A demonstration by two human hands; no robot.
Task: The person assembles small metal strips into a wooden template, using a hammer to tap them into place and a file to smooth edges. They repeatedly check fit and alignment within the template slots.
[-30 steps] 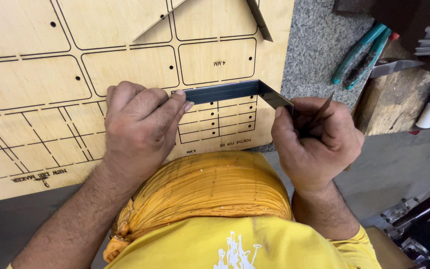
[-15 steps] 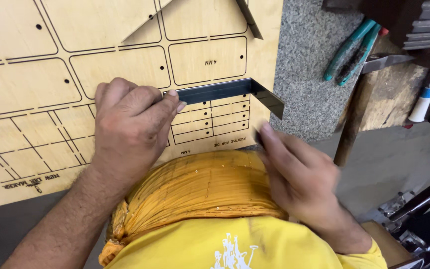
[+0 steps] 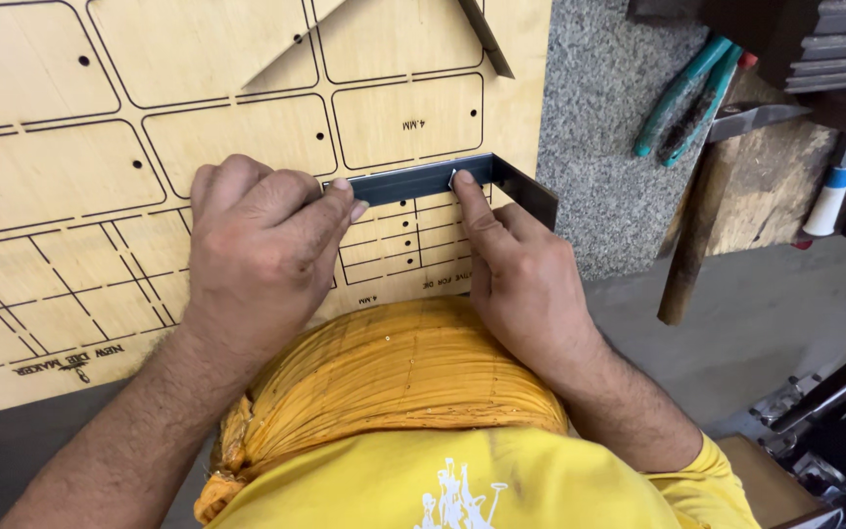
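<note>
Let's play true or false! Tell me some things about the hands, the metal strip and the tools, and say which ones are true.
1. Both hands touch the dark metal strip. True.
2. The strip lies on a wooden board cut with lines. True.
3. The right hand holds a pencil. False: it holds nothing, and its forefinger presses on the strip.
4. The green-handled pliers lie on the board. False: they rest on the grey speckled stone beside it.
5. The left hand rests flat and open. False: its fingers curl at the strip's end.

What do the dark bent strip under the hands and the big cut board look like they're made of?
The bent strip looks like thin steel: dark, smooth, faint sheen, sharp fold. The board looks like pale plywood, matte, with dark, seemingly burnt cut lines.
</note>
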